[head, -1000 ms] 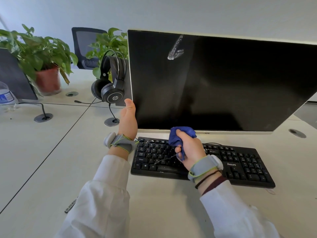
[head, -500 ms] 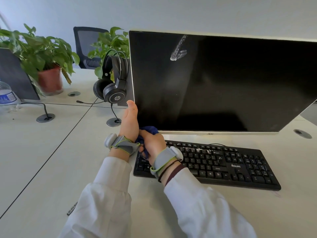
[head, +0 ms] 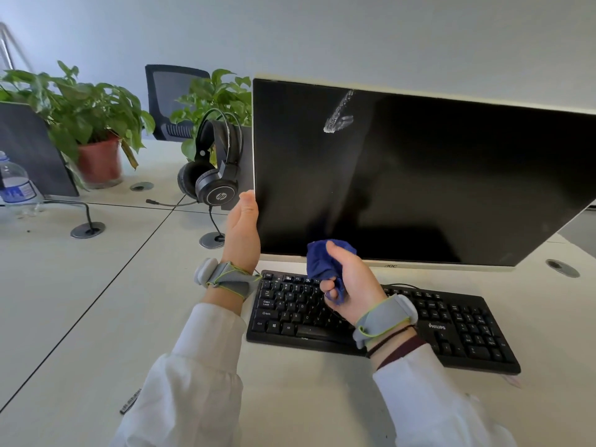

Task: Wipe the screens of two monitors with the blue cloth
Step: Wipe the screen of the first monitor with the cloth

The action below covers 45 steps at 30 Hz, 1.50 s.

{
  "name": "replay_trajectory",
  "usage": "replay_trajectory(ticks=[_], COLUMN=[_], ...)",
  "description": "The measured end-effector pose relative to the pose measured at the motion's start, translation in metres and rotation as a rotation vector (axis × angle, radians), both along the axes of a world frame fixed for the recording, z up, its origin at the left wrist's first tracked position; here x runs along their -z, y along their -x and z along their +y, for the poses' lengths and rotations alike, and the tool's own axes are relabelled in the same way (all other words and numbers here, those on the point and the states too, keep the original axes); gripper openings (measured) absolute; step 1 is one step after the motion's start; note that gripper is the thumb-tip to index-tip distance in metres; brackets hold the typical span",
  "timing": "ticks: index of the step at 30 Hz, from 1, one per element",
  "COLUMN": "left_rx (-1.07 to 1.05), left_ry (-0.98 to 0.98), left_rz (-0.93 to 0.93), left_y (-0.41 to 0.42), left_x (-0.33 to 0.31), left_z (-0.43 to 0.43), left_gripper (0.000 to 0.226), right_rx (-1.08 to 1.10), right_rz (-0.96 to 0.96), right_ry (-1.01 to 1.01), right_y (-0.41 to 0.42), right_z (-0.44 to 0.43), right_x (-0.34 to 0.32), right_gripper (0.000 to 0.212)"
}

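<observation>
Gripping the bunched blue cloth (head: 317, 262), the right hand (head: 351, 285) sits in front of the monitor (head: 419, 175), with the cloth against the lower left part of its dark screen, just above the bezel. The bezel's lower strip carries the lettering "AOC" (head: 390, 266), to the right of the cloth. The left hand (head: 243, 233) holds the monitor's left edge low down, thumb along the front of the frame; its other fingers are hidden behind the panel. A whitish smear (head: 338, 114) marks the screen's upper left area. Before the monitor lies a black keyboard (head: 467, 343) labelled "PHILIPS"; the right hand is above its left half. Left of the monitor, a black headset (head: 216, 175) with an "hp" logo on its earcup hangs close to the frame. Farther left stand two potted plants (head: 87, 117), a water bottle (head: 14, 185) whose label is unreadable, and a dark panel (head: 29, 150). Both wrists wear grey bands.
</observation>
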<state>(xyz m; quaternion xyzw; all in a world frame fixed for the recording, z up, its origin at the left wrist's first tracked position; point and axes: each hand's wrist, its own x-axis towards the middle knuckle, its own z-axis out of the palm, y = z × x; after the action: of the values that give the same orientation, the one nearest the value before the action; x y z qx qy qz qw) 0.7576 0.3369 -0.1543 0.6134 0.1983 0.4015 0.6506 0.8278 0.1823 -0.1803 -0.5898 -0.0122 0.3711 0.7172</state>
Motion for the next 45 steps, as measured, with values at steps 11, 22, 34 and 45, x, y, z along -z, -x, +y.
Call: replay_trajectory(ticks=[11, 22, 34, 45], left_rx=[-0.099, -0.132, -0.206, -0.214], left_ry=[0.107, 0.153, 0.157, 0.14], left_rz=[0.031, 0.029, 0.075, 0.029], left_y=[-0.002, -0.003, -0.008, -0.008], left_x=[-0.011, -0.013, -0.006, -0.006], left_z=[-0.013, -0.016, -0.008, -0.014], left_gripper=[0.054, 0.046, 0.06, 0.053], right_rx=[0.067, 0.031, -0.018, 0.076], right_rz=[-0.057, 0.044, -0.036, -0.208], right_ry=[-0.07, -0.007, 0.009, -0.152], right_y=[-0.001, -0.005, -0.006, 0.005], right_z=[0.005, 0.014, 0.016, 0.003], right_x=[-0.007, 0.005, -0.001, -0.047], right_gripper=[0.018, 0.019, 0.023, 0.028])
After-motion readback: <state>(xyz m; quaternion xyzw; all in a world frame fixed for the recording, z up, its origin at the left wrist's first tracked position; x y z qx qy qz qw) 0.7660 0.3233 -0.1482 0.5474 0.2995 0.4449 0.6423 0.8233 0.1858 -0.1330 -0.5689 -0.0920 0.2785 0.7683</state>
